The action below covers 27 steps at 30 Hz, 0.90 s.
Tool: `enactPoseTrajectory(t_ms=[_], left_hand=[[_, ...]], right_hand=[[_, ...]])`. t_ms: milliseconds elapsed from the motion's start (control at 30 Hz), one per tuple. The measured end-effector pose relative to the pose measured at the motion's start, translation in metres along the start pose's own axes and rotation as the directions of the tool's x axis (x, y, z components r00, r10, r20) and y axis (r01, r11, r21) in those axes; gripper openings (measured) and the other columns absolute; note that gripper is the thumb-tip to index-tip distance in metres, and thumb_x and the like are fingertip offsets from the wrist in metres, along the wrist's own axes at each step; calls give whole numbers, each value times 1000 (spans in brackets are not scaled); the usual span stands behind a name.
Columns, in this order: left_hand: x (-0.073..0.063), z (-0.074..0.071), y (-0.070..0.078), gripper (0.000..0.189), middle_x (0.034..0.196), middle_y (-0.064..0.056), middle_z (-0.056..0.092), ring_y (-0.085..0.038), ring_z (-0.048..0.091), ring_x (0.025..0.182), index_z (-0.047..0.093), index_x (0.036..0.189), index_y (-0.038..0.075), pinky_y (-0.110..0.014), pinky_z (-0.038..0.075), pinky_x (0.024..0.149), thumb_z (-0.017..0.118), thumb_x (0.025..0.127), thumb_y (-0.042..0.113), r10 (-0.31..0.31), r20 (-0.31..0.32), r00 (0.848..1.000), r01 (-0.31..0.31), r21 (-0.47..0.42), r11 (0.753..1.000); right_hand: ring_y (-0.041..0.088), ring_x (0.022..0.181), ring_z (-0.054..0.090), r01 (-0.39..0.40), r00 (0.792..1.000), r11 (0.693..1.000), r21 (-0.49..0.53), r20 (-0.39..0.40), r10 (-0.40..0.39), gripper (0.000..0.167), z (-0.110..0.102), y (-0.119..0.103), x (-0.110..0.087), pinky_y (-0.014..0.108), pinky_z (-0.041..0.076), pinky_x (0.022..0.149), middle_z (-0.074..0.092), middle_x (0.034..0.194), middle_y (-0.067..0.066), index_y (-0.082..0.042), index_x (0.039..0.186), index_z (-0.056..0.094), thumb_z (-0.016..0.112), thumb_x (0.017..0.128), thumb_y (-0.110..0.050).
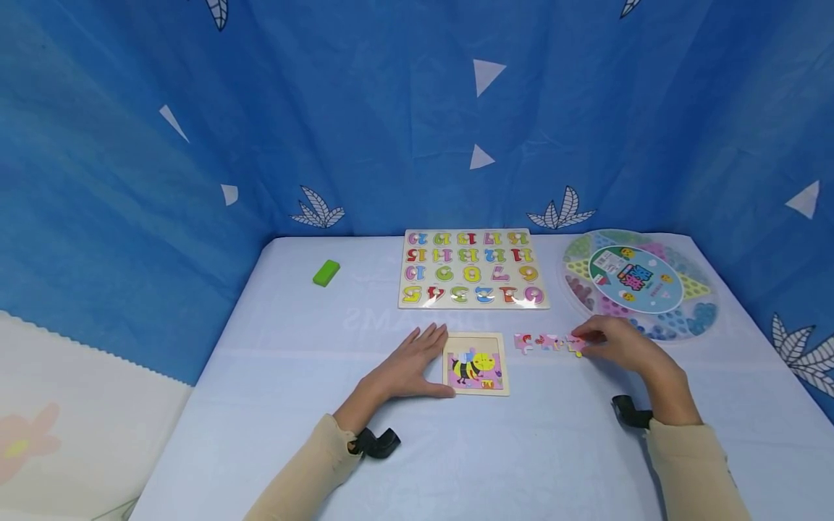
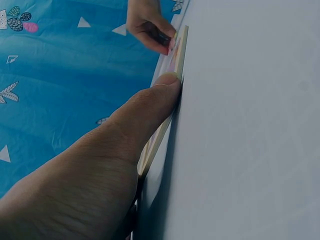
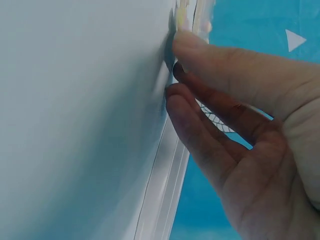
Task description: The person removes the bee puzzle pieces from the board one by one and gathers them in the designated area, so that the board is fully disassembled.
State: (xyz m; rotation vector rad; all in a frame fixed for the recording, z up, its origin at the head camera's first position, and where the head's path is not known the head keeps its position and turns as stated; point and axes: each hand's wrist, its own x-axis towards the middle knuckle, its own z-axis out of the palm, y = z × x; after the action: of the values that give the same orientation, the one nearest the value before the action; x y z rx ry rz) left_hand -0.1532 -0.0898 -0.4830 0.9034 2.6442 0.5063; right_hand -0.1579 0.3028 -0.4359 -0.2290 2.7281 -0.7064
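A small wooden jigsaw tray (image 1: 477,391) with a bee picture (image 1: 473,367) lies on the table, its upper strip showing bare wood. My left hand (image 1: 410,364) rests at the tray's left side with fingers extended; its thumb (image 2: 160,90) lies along the near edge. To the right of the tray, several loose pink puzzle pieces (image 1: 547,341) lie in a row. At the right end of that row my right hand (image 1: 622,346) pinches a puzzle piece (image 1: 576,345) between thumb and fingers. In the right wrist view, the fingertips largely hide this piece.
Behind the tray lies a number puzzle board (image 1: 473,269). A round clear bead box (image 1: 706,318) with a blue oval label sits at the right, close to my right hand. A green block (image 1: 326,273) is at the back left. Blue curtain (image 1: 365,130) hangs behind the table.
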Motion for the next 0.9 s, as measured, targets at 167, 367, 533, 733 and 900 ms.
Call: enactPoseTrajectory(t_ms=[167,367,533,733,900], left_hand=[[0,0,1,108,165,3,9,-13,2,154,16,157,13,-37,4,127,64,78,70,-5,4,1000,5,-4,1000],[0,-1,2,108,165,3,9,-13,2,154,16,157,13,-37,4,127,64,78,70,-5,1,1000,5,1,1000],[-1,-2,2,108,165,2,10,-14,3,154,17,157,12,-37,4,127,65,78,68,-3,-1,1000,3,-4,1000],[-1,-2,2,107,165,2,11,-14,4,154,17,157,12,-38,5,127,65,78,69,0,-7,1000,0,0,1000],[-1,-1,2,108,165,2,10,-14,3,154,16,157,12,-38,4,127,63,79,70,-1,-6,1000,1,4,1000]], right_hand=[[30,97,63,-10,1000,1000,-8,-10,10,33,1,1,0,49,56,87,69,107,17,1,114,69,75,83,-7],[27,95,63,-8,1000,1000,-21,-18,7,32,2,-1,2,46,57,85,69,106,16,1,113,70,74,83,-6],[28,96,62,-13,999,1000,-20,-29,12,30,5,-1,3,46,57,84,68,106,16,-1,113,70,74,84,-7],[31,99,61,-14,999,1000,-23,-31,13,30,6,-1,4,46,57,85,67,107,16,-1,114,70,73,85,-7],[29,97,61,-17,1000,999,-33,-26,16,32,6,-1,3,47,57,85,67,109,17,0,116,69,73,85,-8]])
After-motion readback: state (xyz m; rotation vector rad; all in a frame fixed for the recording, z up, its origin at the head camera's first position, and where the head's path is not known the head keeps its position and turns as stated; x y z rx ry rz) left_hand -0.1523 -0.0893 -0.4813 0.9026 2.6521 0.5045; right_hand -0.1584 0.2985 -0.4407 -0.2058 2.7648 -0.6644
